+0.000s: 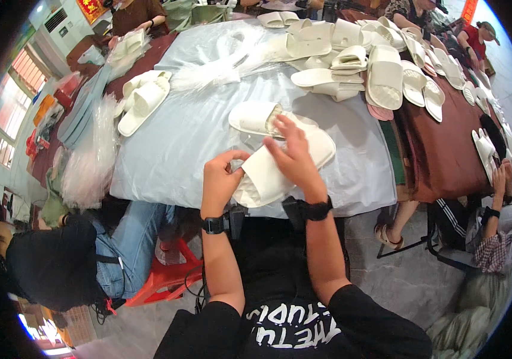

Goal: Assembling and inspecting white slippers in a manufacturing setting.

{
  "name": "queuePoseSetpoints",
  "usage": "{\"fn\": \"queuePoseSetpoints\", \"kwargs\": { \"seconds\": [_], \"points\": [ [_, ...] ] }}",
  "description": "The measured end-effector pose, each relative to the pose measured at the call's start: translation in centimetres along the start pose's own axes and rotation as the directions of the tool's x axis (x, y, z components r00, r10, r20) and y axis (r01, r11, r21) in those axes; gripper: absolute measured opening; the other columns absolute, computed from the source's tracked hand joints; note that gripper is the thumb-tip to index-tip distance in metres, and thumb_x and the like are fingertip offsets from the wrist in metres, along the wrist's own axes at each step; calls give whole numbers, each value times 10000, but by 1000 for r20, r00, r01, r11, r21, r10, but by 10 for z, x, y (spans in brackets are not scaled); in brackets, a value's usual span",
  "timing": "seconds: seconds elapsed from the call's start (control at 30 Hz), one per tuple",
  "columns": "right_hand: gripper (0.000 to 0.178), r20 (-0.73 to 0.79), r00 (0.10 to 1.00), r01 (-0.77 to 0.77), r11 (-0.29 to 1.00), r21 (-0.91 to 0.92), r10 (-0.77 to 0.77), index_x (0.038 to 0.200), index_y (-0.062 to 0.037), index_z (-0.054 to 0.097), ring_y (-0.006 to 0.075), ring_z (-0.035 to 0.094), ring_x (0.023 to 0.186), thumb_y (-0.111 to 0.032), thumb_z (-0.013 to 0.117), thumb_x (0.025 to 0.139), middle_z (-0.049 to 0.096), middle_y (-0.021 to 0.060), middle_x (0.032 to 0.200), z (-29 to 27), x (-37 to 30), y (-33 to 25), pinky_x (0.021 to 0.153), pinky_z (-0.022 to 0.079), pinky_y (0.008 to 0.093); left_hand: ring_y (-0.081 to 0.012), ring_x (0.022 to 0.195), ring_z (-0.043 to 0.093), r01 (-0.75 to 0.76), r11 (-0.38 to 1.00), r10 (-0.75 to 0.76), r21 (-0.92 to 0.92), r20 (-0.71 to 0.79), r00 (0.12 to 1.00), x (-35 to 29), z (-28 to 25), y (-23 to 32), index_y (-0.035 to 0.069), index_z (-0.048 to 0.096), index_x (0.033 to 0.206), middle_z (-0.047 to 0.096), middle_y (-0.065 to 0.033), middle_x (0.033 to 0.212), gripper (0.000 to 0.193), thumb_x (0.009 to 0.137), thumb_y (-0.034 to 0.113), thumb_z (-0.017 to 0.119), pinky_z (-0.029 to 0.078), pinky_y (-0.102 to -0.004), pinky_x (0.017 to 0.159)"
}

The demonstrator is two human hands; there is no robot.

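Note:
A white slipper (262, 170) lies at a slant near the front edge of the covered table. The thumb and fingers of my left hand (223, 176) pinch the left edge of its strap. Over its right side is my right hand (297, 157), fingers apart and slightly blurred; whether the palm touches the slipper I cannot tell. Just beyond, a second white slipper (250, 116) rests on the table, partly hidden behind the first slipper and my right fingers.
Clear plastic bags (226, 63) lie across the far part of the table, with more bags (91, 161) at its left edge. A white pair (145, 102) sits at the left. White slippers (384, 72) pile up at the back right. Several people work around the table.

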State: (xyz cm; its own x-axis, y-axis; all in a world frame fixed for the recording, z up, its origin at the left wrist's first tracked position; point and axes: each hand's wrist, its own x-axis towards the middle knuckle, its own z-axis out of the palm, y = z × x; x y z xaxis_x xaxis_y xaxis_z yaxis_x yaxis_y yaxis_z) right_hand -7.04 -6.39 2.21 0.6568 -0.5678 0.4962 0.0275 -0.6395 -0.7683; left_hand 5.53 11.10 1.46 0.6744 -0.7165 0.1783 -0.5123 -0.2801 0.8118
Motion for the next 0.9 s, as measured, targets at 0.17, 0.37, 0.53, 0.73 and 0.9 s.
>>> {"fn": "queuePoseSetpoints", "kwargs": {
  "seconds": [0.17,0.37,0.53,0.73,0.9],
  "points": [
    [630,175,976,-181,932,314,131,1482,-16,531,366,700,1021,-336,764,993,777,207,1128,19,2,1,885,538,447,-94,662,506,-182,978,149,-105,-271,951,4,8,-8,84,704,1268,714,-50,1179,498,792,-47,768,447,-290,608],
    [557,62,995,-97,915,391,79,1492,-30,516,311,674,1170,-192,747,1012,723,187,1306,4,-10,-8,977,546,415,-104,616,468,-52,995,22,-81,-331,943,2,2,15,89,657,1400,684,-77,1344,651,779,-3,829,447,-282,601],
    [442,-183,971,-91,949,301,151,1397,-46,634,212,697,1045,-103,763,979,710,129,1316,-45,-5,15,824,587,326,-94,568,469,8,997,-25,-76,-225,974,3,6,4,100,706,1303,792,-85,1009,518,805,27,827,454,-299,597],
    [201,-549,829,-127,992,-5,104,1055,-50,752,59,579,693,-62,840,874,678,-11,749,-163,13,53,632,459,253,-112,622,583,-48,998,30,-47,-325,945,4,4,-11,89,723,1251,798,-95,982,454,827,-72,716,493,-297,625],
    [307,-652,758,-160,963,-215,-19,1039,-9,757,156,588,708,-262,868,905,671,45,816,-229,83,53,675,495,324,-227,849,768,76,992,-118,-96,-584,803,-1,-23,-23,71,724,1242,809,-133,1021,409,852,-51,729,587,-347,751]
  ]
}}
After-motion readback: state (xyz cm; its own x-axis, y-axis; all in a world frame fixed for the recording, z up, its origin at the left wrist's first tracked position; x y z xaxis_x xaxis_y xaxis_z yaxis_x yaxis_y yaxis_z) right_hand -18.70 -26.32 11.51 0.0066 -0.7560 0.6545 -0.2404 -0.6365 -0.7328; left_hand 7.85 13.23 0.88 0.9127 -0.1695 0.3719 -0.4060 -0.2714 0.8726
